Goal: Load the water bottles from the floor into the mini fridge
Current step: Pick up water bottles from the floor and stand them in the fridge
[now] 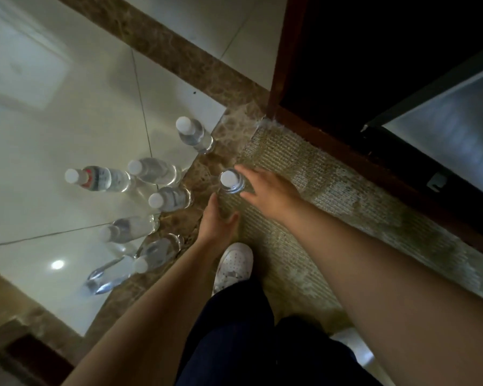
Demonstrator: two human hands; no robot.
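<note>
Several clear water bottles with white caps stand on the glossy tile floor (53, 135), among them one with a red label (101, 178) and one at the far end (195, 135). One bottle (230, 181) stands apart at the edge of the rug. My right hand (265, 190) holds it by the shoulder, with a finger and the thumb on opposite sides. My left hand (218, 221) hovers just below that bottle with fingers and thumb spread, holding nothing. The mini fridge (452, 129) shows at the right as a grey panel in a black frame.
A beige woven rug (318, 196) runs along a dark wooden cabinet frame (279, 65) with a dark opening. A brown marble strip (179, 48) borders the tiles. My white shoe (234, 263) and dark trouser leg are under my arms. One bottle (109, 274) near the row's end looks tipped over.
</note>
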